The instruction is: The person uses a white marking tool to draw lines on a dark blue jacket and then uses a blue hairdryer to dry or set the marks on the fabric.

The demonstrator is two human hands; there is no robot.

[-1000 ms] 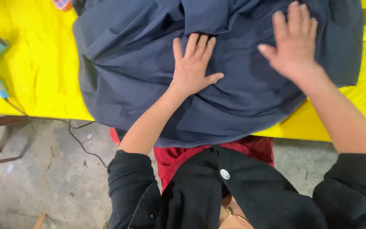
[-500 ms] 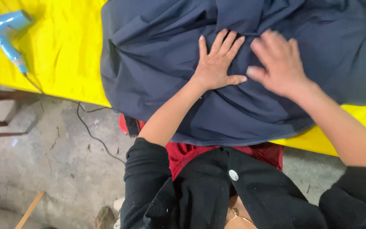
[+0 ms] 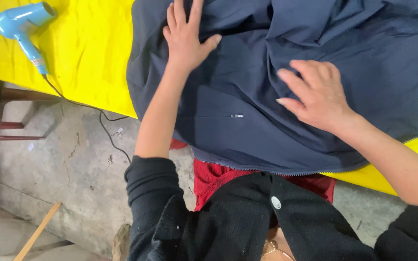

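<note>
A light blue hair dryer [image 3: 22,26] lay at the far left on the yellow table cover [image 3: 85,53], its nozzle pointing right and its handle slanting toward the near edge. A dark cord [image 3: 81,105] ran from the handle's end over the table edge and down to the grey concrete floor [image 3: 68,164], curving right. A pale wooden stick [image 3: 37,232] lay slanted on the floor at the near left. Red-brown furniture legs [image 3: 3,130] stood at the left edge.

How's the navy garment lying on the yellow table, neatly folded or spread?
Spread, rumpled: navy garment covers the yellow table, hem overhanging the edge, both hands flat on it: left hand, right hand.
</note>
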